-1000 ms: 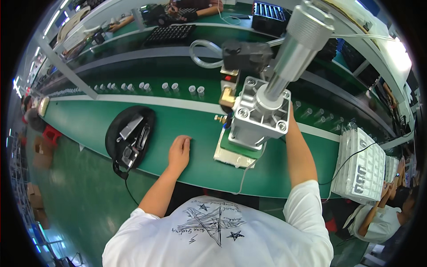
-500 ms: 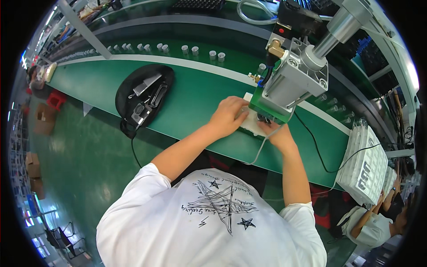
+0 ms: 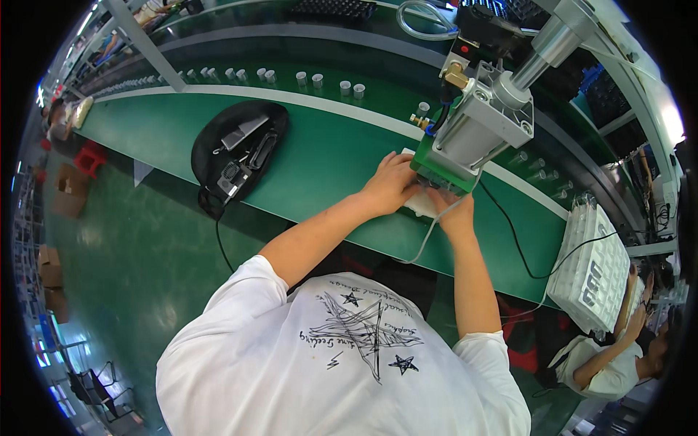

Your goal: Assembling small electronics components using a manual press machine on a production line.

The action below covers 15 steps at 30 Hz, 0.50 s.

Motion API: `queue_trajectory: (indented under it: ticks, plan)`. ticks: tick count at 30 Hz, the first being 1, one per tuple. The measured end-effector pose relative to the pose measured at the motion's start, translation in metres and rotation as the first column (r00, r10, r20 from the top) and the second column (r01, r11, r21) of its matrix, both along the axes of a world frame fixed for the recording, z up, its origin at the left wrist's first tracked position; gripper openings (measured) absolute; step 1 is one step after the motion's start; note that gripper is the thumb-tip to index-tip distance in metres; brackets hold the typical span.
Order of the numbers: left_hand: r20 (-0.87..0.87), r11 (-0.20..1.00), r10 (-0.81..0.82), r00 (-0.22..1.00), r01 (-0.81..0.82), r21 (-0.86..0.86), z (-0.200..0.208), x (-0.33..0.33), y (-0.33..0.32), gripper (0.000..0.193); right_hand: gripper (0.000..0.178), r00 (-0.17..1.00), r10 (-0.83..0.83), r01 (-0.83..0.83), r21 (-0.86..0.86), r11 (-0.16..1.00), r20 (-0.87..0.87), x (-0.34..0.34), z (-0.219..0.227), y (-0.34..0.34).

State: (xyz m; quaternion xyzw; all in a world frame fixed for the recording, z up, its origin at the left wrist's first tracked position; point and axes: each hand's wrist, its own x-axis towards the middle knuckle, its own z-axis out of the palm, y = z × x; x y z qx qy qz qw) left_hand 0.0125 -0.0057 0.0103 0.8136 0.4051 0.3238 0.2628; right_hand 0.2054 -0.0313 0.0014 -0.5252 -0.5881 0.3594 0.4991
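Observation:
A white block lies on the green bench under a pneumatic press with a green lower plate. My left hand is curled over the left part of the block, with fingers bent at its far side and the thumb towards the press. My right hand reaches under the plate from the near right side. Its fingertips are hidden there, and whatever they touch cannot be made out. A thin grey hose hangs across the right hand.
Left on the bench lies a black case holding devices, with a cable running down. Small clear cups line the conveyor behind. Stacked white trays stand at the right end, a black cable nearby. Another person sits lower right.
Both hands have shifted slightly; the left one now sits further over the white block, and the right one's fingers are deeper under the press. The dark round part seen under the plate is now covered.

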Motion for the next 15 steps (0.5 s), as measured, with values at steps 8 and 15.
queue_trajectory:
  ticks: [8,15]
  plan:
    - [0.180,0.978,0.137,0.974,-0.162,0.135,-0.003,-0.034,-0.012,0.032,0.022,0.914,-0.359,0.317,0.217,0.923,0.190,0.050,-0.030,-0.010]
    - [-0.148,0.926,0.344,0.927,-0.309,0.217,-0.048,-0.080,-0.030,0.022,0.018,0.909,-0.395,0.391,-0.054,0.919,-0.134,0.075,-0.044,0.002]
